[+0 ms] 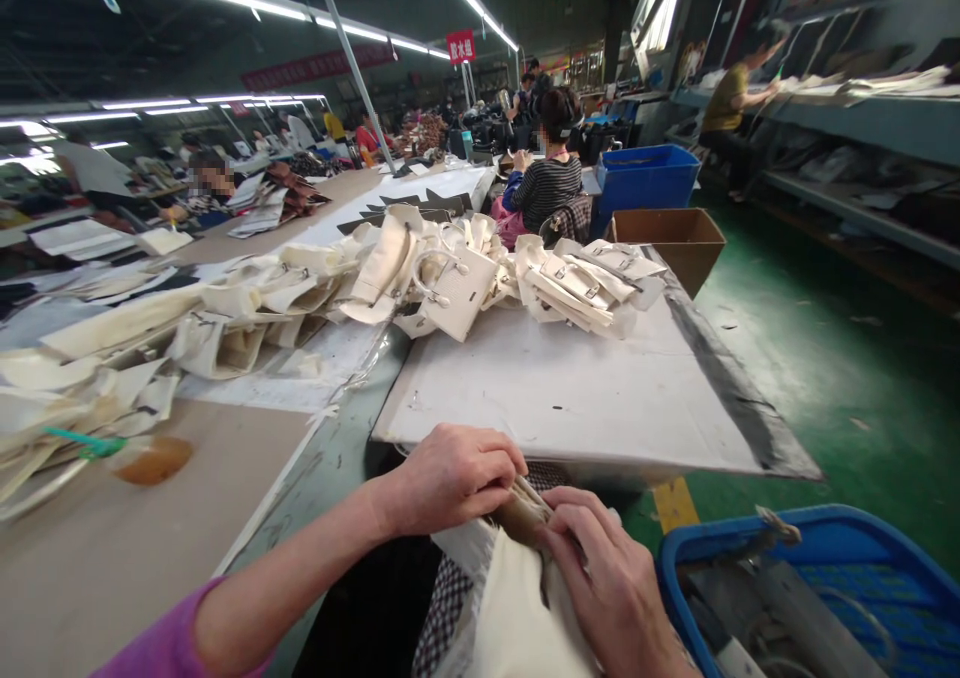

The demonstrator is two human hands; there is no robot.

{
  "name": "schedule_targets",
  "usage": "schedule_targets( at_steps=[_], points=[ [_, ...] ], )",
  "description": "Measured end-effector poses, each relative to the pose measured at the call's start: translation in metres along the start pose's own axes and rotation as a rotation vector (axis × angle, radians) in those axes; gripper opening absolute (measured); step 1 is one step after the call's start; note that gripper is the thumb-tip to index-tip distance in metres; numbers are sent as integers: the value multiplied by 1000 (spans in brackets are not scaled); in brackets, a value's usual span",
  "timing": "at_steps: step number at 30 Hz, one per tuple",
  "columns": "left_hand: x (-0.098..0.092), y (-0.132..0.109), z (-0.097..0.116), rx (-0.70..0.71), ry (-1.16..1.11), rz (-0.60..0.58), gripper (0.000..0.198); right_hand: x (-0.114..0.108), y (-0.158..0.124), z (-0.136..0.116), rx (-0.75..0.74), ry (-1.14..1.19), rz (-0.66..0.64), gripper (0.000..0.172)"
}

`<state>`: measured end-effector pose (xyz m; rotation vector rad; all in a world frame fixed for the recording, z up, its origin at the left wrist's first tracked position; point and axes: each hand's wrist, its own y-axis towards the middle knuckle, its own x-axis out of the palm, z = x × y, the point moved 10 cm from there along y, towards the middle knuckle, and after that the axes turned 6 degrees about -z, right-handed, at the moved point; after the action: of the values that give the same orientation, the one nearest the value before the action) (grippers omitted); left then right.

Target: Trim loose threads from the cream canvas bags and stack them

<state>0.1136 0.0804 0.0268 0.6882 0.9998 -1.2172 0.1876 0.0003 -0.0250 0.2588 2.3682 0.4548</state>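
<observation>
A cream handbag piece (517,598) lies in my lap at the bottom middle of the view. My left hand (450,478) is curled over its upper edge, fingers pressed on the tan lining. My right hand (607,578) grips the same edge from the right, fingers closed on it. A checked cloth (442,608) shows under the piece.
A white board (570,398) covers the table ahead, with piles of cream handbags (450,278) at its far end and to the left. A blue crate (810,588) stands at my lower right. A cardboard box (667,238) and other seated workers (547,173) are beyond.
</observation>
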Motion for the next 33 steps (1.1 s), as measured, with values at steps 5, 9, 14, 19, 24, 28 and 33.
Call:
schedule_targets(
  at_steps=[5,9,14,19,24,28,33],
  points=[
    [2,-2,-5,-19,27,30,11,4,-1,4,-15,68,35,17],
    [3,0,-8,-62,21,32,9,3,-1,6,-18,110,84,16],
    [1,3,-13,-124,-53,28,7,7,-4,12,31,152,69,16],
    [1,2,-22,-209,-171,36,10,11,-9,18,83,213,72,14],
    [2,-2,-31,-326,-281,9,18,18,-13,26,161,361,95,20],
    [1,-5,-34,-387,-305,-25,16,26,-10,37,302,480,-14,12],
    [1,-6,-32,-402,-367,-56,21,35,2,22,299,409,-393,30]
  ],
)
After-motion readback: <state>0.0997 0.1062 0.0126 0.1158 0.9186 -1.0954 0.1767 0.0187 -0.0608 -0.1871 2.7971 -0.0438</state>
